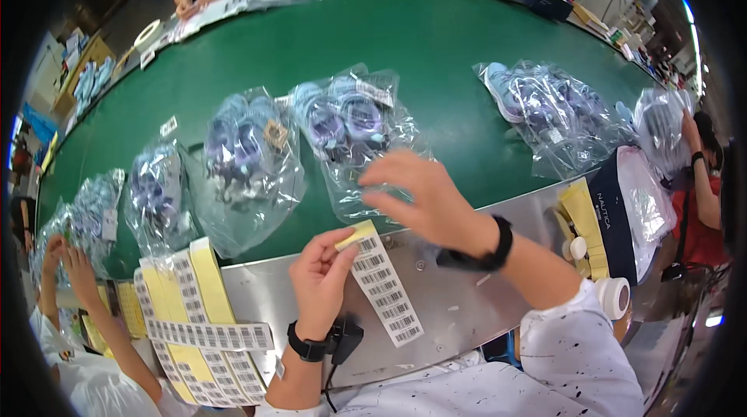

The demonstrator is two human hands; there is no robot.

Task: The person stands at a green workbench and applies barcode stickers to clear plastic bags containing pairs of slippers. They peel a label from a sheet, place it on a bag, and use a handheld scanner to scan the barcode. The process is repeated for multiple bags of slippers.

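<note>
Left hand [320, 275] pinches a barcode label strip [383, 285] — right hand [424, 197], fingers spread, reaches over a bagged shoe pair [352, 133].

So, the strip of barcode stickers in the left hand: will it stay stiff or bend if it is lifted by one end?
Probably floppy: the barcode sticker strip is thin backing paper, pinched only at its top by the left hand, and its length lies on the metal ledge. It looks light. The glossy backing may slip in a loose pinch.
</note>
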